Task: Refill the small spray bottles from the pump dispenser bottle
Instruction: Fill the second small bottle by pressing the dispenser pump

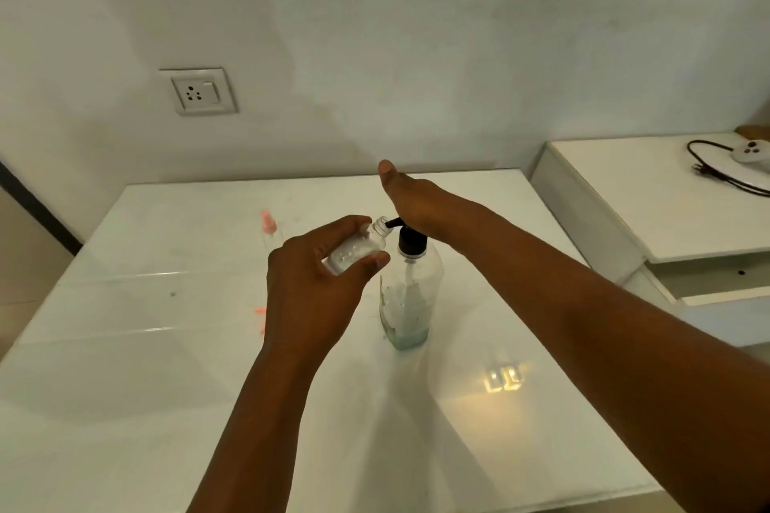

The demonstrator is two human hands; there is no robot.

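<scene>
Head view: the pump dispenser bottle [410, 296] stands upright on the white desk [125, 346] at frame centre. It is clear plastic with a black pump head, and holds pale liquid in its lower part. The right hand [410, 200] presses its heel down on the pump head, fingers straight and holding nothing. The left hand [316, 283] grips a small spray bottle [358, 248], fingers and thumb curled round its body. This bottle is clear, uncapped, tilted, with its open neck at the black spout tip; bubbly liquid shows inside. A second small bottle with pink top [270, 227] stands left of centre. A wall socket [199, 92] sits at upper left
</scene>
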